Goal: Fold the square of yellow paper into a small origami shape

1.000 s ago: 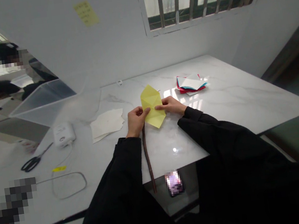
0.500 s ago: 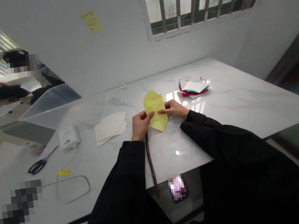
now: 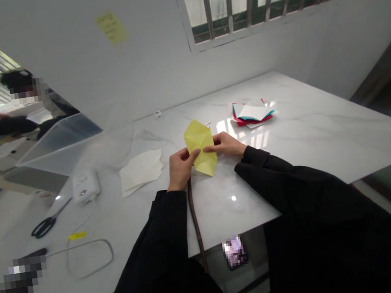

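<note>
Toward the far left of the white marble table (image 3: 306, 135), at about eight o'clock from the hands, lay black-handled scissors (image 3: 43, 227), with a thin wire loop (image 3: 89, 258) and a yellow tag (image 3: 77, 236) just beside them. A white plastic device (image 3: 85, 187) sat at nine o'clock, and a clear plastic box (image 3: 59, 145) stood behind it at ten. Loose white paper sheets (image 3: 141, 171) came next, just beside the left hand (image 3: 183, 167).

Near the middle of the table, the folded yellow paper (image 3: 201, 148) was held above the marble, creased into a diamond (its lower tip hung close to the surface, though whether it touched was hard to tell). Both grips were clamped on it: the left on its lower left edge and the right hand (image 3: 226, 144) on its right side, with the two sets of fingers nearly meeting.

A long dark brown strip (image 3: 194, 219) ran toward six o'clock beneath the left wrist. A stack of red, teal and white paper (image 3: 252, 113) lay at two o'clock.
</note>
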`<action>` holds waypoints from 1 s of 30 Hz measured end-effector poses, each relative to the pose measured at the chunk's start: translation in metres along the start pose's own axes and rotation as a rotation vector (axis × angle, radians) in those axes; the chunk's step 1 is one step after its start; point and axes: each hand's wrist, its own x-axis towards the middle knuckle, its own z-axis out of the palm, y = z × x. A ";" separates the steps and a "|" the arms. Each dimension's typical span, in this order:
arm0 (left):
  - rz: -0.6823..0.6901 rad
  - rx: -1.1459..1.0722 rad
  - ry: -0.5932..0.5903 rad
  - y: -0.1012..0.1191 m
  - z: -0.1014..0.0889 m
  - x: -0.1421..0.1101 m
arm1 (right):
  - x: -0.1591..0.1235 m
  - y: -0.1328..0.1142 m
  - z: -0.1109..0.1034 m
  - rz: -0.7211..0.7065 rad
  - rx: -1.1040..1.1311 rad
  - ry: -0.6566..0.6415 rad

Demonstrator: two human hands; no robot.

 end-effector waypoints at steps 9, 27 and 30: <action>0.007 0.037 0.000 0.008 -0.001 -0.001 | 0.005 0.002 -0.003 -0.001 -0.005 -0.026; -0.017 0.039 -0.017 0.002 -0.002 0.001 | -0.005 -0.011 0.001 -0.030 -0.105 -0.016; -0.014 0.038 -0.008 0.002 -0.001 0.001 | -0.002 -0.005 0.000 -0.032 -0.103 -0.021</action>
